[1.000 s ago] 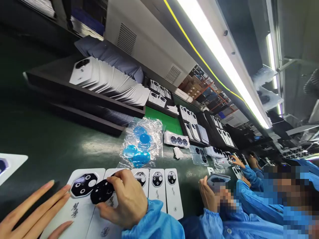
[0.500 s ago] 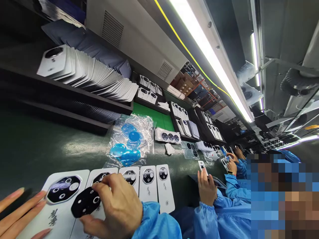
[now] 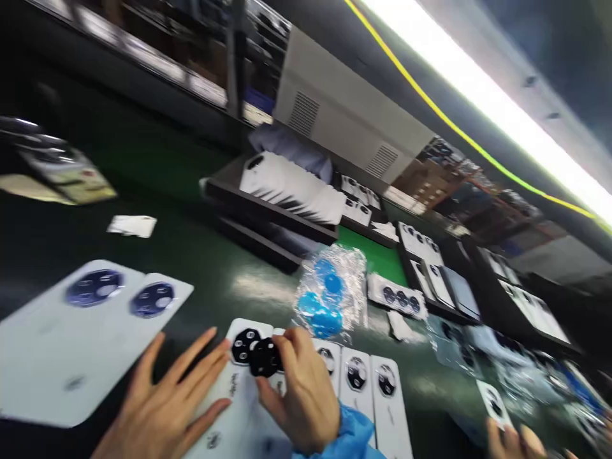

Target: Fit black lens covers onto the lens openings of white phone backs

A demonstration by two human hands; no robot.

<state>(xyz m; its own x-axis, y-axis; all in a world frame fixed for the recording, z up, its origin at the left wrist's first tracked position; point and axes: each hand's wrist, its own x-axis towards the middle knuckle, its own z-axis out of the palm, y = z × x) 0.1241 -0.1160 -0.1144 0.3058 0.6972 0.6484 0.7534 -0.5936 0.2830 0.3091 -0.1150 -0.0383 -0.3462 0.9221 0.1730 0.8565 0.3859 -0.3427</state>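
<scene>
My right hand (image 3: 306, 389) pinches a black camera lens cover (image 3: 264, 358) with round holes between thumb and fingers. The cover hangs tilted over the leftmost white phone back panel (image 3: 241, 398) and its neighbour; whether it touches them I cannot tell. A black lens area sits at the top of that leftmost panel. Lying with fingers spread, my left hand (image 3: 172, 398) rests at the panel's left edge. More white panels (image 3: 392, 414) with black lens areas continue in a row to the right, partly hidden behind my right hand.
Two white panels (image 3: 52, 350) lie at the left. A clear plastic bag (image 3: 351, 274) with blue discs is beyond the row. Black trays (image 3: 268, 236) of upright panels stand behind. At the lower right another person's hand (image 3: 514, 443) is by a white panel (image 3: 495, 403).
The view has swung left, showing more table there and more of my left hand. My right hand still holds the lens cover, now nearer the leftmost panel's lens area.
</scene>
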